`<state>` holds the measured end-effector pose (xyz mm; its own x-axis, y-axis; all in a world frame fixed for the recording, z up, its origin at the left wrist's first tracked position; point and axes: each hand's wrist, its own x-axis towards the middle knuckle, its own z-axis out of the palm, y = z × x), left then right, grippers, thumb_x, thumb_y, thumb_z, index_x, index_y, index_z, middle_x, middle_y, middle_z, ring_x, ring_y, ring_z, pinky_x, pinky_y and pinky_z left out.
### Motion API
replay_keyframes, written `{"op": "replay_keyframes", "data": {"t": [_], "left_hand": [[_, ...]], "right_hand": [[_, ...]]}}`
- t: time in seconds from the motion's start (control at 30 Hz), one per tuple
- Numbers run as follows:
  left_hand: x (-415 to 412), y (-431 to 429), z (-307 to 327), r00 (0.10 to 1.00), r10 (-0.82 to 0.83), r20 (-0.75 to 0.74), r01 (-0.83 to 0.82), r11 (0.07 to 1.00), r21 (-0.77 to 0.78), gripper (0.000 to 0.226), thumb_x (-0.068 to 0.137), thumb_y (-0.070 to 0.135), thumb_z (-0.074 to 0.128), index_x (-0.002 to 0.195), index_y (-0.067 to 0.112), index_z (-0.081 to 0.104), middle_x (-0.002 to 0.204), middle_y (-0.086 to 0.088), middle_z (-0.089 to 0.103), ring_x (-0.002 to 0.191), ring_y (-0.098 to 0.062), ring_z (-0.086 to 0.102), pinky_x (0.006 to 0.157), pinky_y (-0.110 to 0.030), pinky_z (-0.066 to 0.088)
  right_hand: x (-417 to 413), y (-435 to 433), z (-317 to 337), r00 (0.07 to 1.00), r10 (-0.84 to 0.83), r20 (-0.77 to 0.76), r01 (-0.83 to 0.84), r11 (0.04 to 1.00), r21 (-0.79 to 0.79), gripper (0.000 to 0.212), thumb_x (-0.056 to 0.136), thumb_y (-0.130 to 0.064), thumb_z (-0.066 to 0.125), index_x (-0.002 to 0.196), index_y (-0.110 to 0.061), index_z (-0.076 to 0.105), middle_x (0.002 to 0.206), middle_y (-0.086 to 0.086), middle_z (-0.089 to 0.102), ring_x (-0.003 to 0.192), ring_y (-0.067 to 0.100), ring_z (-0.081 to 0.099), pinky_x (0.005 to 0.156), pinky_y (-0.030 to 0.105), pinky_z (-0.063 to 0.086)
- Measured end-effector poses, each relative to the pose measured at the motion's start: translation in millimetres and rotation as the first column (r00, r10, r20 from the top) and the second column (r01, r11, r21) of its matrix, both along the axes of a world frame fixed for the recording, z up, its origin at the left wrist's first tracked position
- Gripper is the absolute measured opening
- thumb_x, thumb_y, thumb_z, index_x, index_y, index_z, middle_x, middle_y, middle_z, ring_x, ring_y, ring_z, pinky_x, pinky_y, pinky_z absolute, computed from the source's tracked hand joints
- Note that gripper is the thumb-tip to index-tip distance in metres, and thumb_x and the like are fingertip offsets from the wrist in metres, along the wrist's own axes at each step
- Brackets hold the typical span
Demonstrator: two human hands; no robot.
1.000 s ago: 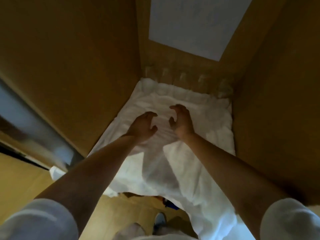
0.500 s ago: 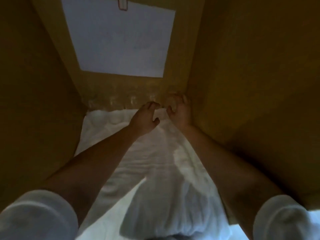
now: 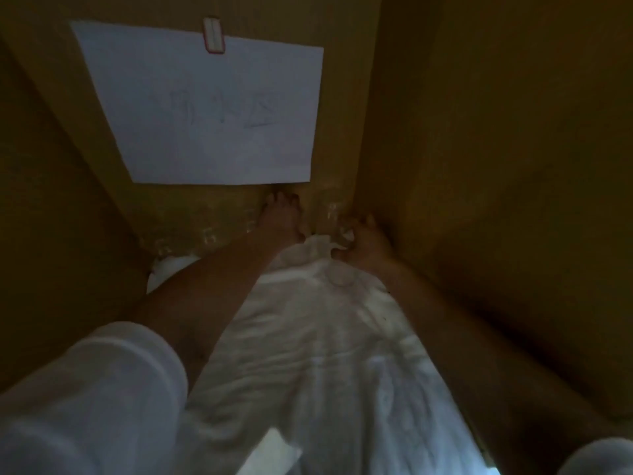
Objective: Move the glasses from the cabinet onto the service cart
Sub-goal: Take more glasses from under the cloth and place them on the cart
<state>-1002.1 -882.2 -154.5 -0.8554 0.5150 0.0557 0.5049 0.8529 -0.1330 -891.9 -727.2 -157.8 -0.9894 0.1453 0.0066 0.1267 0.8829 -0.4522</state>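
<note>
dim, murky cabinet interior (image 3: 496,166), soft blur throughout, faint glints on glasses (image 3: 209,238), wide-angle edge stretch

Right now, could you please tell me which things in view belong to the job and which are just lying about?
Belongs to the job: glasses along the back; left hand; right hand, both reaching at them.
Just lying about: white cloth on the shelf; sheet of paper on the back wall; clip at its top.
</note>
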Motion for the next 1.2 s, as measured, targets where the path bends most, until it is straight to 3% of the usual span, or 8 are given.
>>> {"op": "replay_keyframes", "data": {"t": [0.23, 0.43, 0.6, 0.77, 0.87, 0.97, 1.1, 1.2], "left_hand": [[37.1, -5.3, -6.7, 0.982, -0.06, 0.177, -0.002, 0.944, 0.329, 0.089, 0.062, 0.029, 0.086, 0.129, 0.001, 0.035, 0.125, -0.018, 0.046, 0.111, -0.033, 0.051, 0.087, -0.038, 0.047], [93.5, -16.3, -42.3, 0.998, -0.064, -0.029, 0.07, 0.937, 0.342, 0.082, 0.074, 0.023, 0.076, 0.142, 0.011, 0.032, 0.141, -0.014, 0.036, 0.128, -0.032, 0.036, 0.106, -0.038, 0.033], [136.5, -32.7, -77.7, 0.995, 0.056, -0.088, -0.026, 0.949, 0.315, 0.07, 0.078, 0.022, 0.071, 0.14, 0.018, 0.039, 0.148, -0.013, 0.029, 0.132, -0.037, 0.028, 0.103, -0.044, 0.036], [159.2, -51.0, -98.8, 0.988, 0.153, -0.033, -0.127, 0.906, 0.405, 0.062, 0.076, 0.036, 0.07, 0.131, 0.017, 0.049, 0.142, -0.018, 0.035, 0.123, -0.042, 0.036, 0.092, -0.048, 0.044], [159.6, -56.9, -93.8, 0.986, 0.146, -0.081, -0.098, 0.898, 0.429, 0.065, 0.077, 0.054, 0.047, 0.128, 0.014, 0.051, 0.135, -0.015, 0.045, 0.116, -0.039, 0.045, 0.085, -0.047, 0.046], [143.8, -50.0, -75.1, 0.975, 0.217, 0.04, -0.208, 0.841, 0.5, 0.071, 0.082, 0.059, 0.042, 0.135, 0.013, 0.043, 0.135, -0.014, 0.043, 0.118, -0.036, 0.045, 0.091, -0.045, 0.043], [104.1, -33.2, -54.8, 0.833, 0.25, 0.493, -0.52, 0.657, 0.546, 0.086, 0.082, 0.054, 0.064, 0.143, 0.007, 0.027, 0.139, -0.021, 0.041, 0.124, -0.039, 0.044, 0.099, -0.047, 0.042], [86.4, -21.5, -49.6, 0.743, 0.273, 0.611, -0.565, 0.745, 0.354, 0.101, 0.082, 0.059, 0.061, 0.15, 0.006, 0.009, 0.149, -0.021, 0.031, 0.129, -0.035, 0.043, 0.1, -0.04, 0.039]], "right_hand": [[16.5, -12.6, 13.2, 0.996, -0.07, 0.053, 0.069, 0.997, 0.016, 0.085, 0.074, -0.042, 0.075, 0.141, -0.02, 0.029, 0.143, 0.012, 0.029, 0.127, 0.034, 0.04, 0.098, 0.036, 0.04], [44.7, -30.6, 12.6, 0.993, -0.086, 0.075, 0.078, 0.991, 0.11, 0.095, 0.077, -0.049, 0.07, 0.148, -0.018, 0.014, 0.151, 0.016, 0.02, 0.136, 0.035, 0.026, 0.106, 0.039, 0.032], [71.8, -54.5, -20.8, 0.99, -0.13, -0.054, 0.134, 0.988, 0.073, 0.079, 0.073, -0.052, 0.07, 0.135, -0.017, 0.036, 0.141, 0.012, 0.029, 0.123, 0.036, 0.037, 0.1, 0.04, 0.036], [104.3, -67.5, -71.4, 0.96, -0.18, -0.216, 0.2, 0.977, 0.076, 0.059, 0.073, -0.056, 0.057, 0.122, -0.023, 0.051, 0.144, 0.003, 0.035, 0.121, 0.034, 0.039, 0.071, 0.033, 0.044], [102.2, -66.8, -73.9, 0.909, -0.264, -0.324, 0.262, 0.964, -0.049, 0.067, 0.073, -0.064, 0.043, 0.12, -0.018, 0.057, 0.134, 0.007, 0.048, 0.111, 0.035, 0.05, 0.076, 0.036, 0.046], [81.0, -55.7, -59.9, 0.917, -0.371, -0.145, 0.336, 0.916, -0.221, 0.077, 0.078, -0.061, 0.057, 0.137, -0.016, 0.04, 0.142, 0.011, 0.037, 0.119, 0.037, 0.046, 0.089, 0.041, 0.045], [62.0, -42.7, -51.5, 0.931, -0.319, 0.177, 0.364, 0.792, -0.49, 0.099, 0.077, -0.047, 0.074, 0.149, -0.016, 0.014, 0.148, 0.014, 0.033, 0.131, 0.033, 0.04, 0.104, 0.04, 0.036], [61.5, -44.1, -57.5, 0.919, -0.314, 0.237, 0.392, 0.669, -0.632, 0.095, 0.08, -0.038, 0.074, 0.149, -0.016, 0.014, 0.145, 0.013, 0.039, 0.129, 0.031, 0.043, 0.102, 0.036, 0.036]]}}
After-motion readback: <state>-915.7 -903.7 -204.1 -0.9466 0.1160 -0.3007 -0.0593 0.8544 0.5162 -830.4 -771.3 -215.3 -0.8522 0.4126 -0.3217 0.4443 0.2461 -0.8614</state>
